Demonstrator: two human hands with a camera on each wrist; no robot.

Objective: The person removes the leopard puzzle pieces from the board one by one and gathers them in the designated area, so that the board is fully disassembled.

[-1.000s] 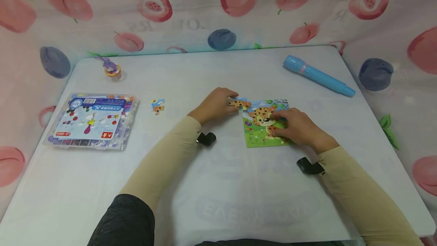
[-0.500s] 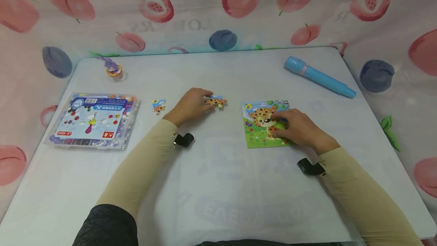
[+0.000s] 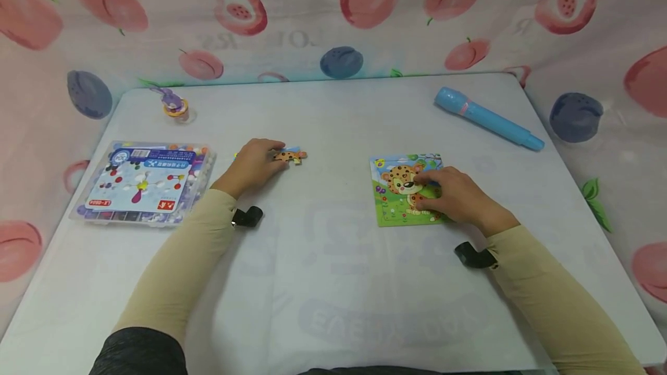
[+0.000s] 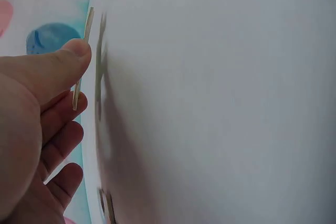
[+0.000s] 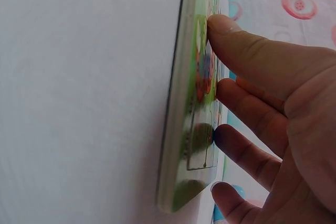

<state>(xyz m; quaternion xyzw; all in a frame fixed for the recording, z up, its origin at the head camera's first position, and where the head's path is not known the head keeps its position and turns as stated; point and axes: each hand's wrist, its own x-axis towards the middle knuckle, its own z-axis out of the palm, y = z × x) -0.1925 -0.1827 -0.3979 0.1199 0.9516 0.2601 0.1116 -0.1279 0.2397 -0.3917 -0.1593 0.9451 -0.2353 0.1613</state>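
A thin jigsaw puzzle piece [image 3: 288, 155] with a spotted leopard print is pinched between the thumb and fingers of my left hand [image 3: 253, 163]. The left wrist view shows that puzzle piece [image 4: 90, 22] edge-on, raised off the table above its shadow. A second loose piece [image 4: 106, 206] lies on the table, mostly hidden by the left hand in the head view. My right hand [image 3: 458, 195] rests on the leopard puzzle board [image 3: 388, 201]. In the right wrist view, the thumb and fingertips touch the face of the puzzle board [image 5: 181, 145], without gripping its edge.
A clear case [image 3: 140, 181] of small coloured parts with a blue label sits at the left of the white table [image 3: 333, 282]. Behind it stands a small purple rabbit figure [image 3: 172, 102]. A blue tube-shaped object [image 3: 490, 117] lies at the back right.
My left hand has carried the puzzle piece leftward, away from the puzzle board, and now covers most of the second piece. The right hand has stayed on the board.
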